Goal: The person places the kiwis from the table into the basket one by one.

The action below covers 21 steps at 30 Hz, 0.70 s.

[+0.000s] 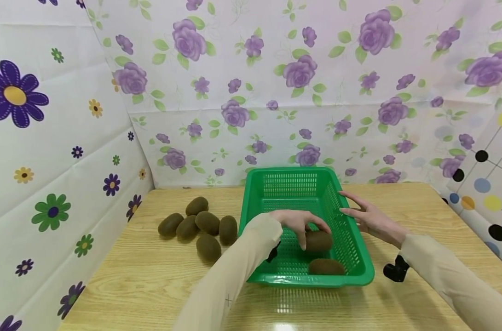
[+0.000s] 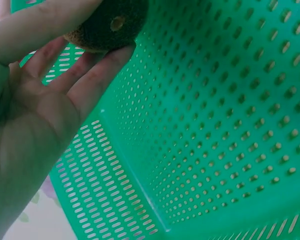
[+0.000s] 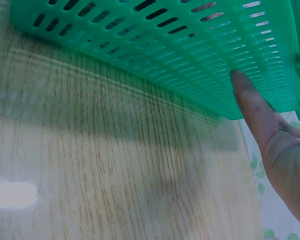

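Observation:
My left hand (image 1: 296,224) reaches into a green plastic basket (image 1: 243,216) and grips a brown kiwi (image 1: 318,242), thumb on one side and fingers on the other. The left wrist view shows that kiwi (image 2: 121,22) held between thumb and fingertips, its stem end towards the camera. A second kiwi (image 1: 326,266) lies in the basket's near right corner. My right hand (image 1: 371,219) touches the basket's right side with fingers extended. From the right wrist, fingertips (image 3: 238,80) press against the slotted outer wall.
A loose group of several kiwis (image 1: 207,223) lies on the wooden table (image 1: 122,276) left of the basket. Floral sheets (image 1: 271,82) hang behind the table and at its left. A dotted, lined sheet (image 1: 491,184) stands on the right.

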Each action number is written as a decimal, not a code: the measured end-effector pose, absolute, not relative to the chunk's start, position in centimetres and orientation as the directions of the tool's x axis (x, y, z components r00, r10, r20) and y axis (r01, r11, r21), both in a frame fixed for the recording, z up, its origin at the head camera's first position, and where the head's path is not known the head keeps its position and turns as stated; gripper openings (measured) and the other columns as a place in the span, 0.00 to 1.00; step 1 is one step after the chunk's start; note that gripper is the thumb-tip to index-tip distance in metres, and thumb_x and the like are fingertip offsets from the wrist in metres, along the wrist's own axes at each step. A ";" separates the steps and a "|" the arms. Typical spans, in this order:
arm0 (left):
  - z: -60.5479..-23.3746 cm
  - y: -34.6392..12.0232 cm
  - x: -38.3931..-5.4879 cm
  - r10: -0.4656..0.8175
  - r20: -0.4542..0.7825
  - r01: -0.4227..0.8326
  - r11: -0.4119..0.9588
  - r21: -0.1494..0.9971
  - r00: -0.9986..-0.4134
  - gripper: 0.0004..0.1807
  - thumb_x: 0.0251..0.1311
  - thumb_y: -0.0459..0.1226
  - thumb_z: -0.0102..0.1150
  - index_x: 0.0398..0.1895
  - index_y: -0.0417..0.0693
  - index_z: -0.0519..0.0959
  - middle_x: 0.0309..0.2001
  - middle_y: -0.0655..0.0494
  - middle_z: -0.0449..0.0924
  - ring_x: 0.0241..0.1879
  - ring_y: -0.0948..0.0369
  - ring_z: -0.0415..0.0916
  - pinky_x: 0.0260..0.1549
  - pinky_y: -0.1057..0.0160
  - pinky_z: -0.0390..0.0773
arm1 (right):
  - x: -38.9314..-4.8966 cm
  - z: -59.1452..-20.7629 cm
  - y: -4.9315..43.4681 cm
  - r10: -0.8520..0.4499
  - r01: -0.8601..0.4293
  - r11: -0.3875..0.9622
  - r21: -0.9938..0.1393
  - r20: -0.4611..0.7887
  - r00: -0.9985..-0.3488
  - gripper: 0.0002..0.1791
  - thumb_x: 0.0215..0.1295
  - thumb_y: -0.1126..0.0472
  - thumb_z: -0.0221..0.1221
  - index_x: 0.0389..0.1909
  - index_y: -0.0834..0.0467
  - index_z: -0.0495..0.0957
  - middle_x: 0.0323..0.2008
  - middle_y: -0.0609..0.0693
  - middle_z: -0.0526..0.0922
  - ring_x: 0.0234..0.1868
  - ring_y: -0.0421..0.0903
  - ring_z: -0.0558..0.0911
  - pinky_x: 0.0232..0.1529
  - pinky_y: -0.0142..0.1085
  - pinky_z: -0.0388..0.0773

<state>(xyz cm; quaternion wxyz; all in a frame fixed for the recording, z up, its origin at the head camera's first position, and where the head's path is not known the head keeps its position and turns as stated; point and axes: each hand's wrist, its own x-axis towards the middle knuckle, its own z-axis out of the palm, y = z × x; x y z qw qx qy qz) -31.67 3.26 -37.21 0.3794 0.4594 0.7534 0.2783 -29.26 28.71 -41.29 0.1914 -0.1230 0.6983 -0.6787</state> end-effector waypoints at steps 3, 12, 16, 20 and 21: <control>-37.7 3.5 -31.7 0.893 -0.341 0.475 0.445 0.759 -0.293 0.39 0.42 0.19 0.64 0.61 0.45 0.67 0.59 0.57 0.63 0.57 0.64 0.59 0.46 0.69 0.67 | -29.2 -41.3 28.7 -0.427 0.092 0.047 -0.995 -0.103 -0.898 0.37 0.67 0.59 0.51 0.71 0.45 0.42 0.55 0.66 0.58 0.36 0.41 0.74 0.50 0.54 0.65; -38.6 4.2 -31.4 0.888 -0.362 0.489 0.459 0.742 -0.284 0.39 0.42 0.18 0.64 0.61 0.47 0.67 0.58 0.59 0.63 0.57 0.66 0.58 0.48 0.70 0.65 | -29.4 -41.3 28.9 -0.449 0.100 -0.003 -0.995 -0.088 -0.889 0.36 0.68 0.61 0.49 0.71 0.46 0.41 0.58 0.65 0.59 0.45 0.48 0.75 0.47 0.50 0.69; -38.9 4.4 -31.4 0.892 -0.359 0.456 0.450 0.768 -0.275 0.39 0.41 0.15 0.61 0.60 0.45 0.67 0.58 0.58 0.64 0.56 0.67 0.59 0.47 0.70 0.65 | -29.4 -41.3 28.9 -0.464 0.086 -0.013 -0.996 -0.070 -0.883 0.36 0.68 0.61 0.49 0.71 0.47 0.40 0.31 0.49 0.71 0.24 0.40 0.71 0.45 0.49 0.71; -39.0 4.4 -31.2 0.883 -0.375 0.436 0.466 0.770 -0.281 0.39 0.42 0.14 0.59 0.61 0.46 0.67 0.58 0.58 0.64 0.56 0.65 0.60 0.45 0.70 0.67 | -29.4 -41.3 28.8 -0.454 0.098 -0.007 -0.995 -0.084 -0.887 0.37 0.68 0.61 0.50 0.71 0.47 0.41 0.12 0.42 0.58 0.14 0.42 0.54 0.43 0.48 0.72; -39.0 4.4 -31.2 0.880 -0.379 0.432 0.472 0.768 -0.287 0.39 0.42 0.14 0.59 0.61 0.46 0.67 0.59 0.59 0.64 0.57 0.65 0.60 0.45 0.69 0.68 | -29.4 -41.3 28.8 -0.451 0.100 -0.004 -0.995 -0.087 -0.888 0.37 0.68 0.61 0.50 0.71 0.47 0.41 0.11 0.42 0.58 0.14 0.43 0.53 0.43 0.49 0.72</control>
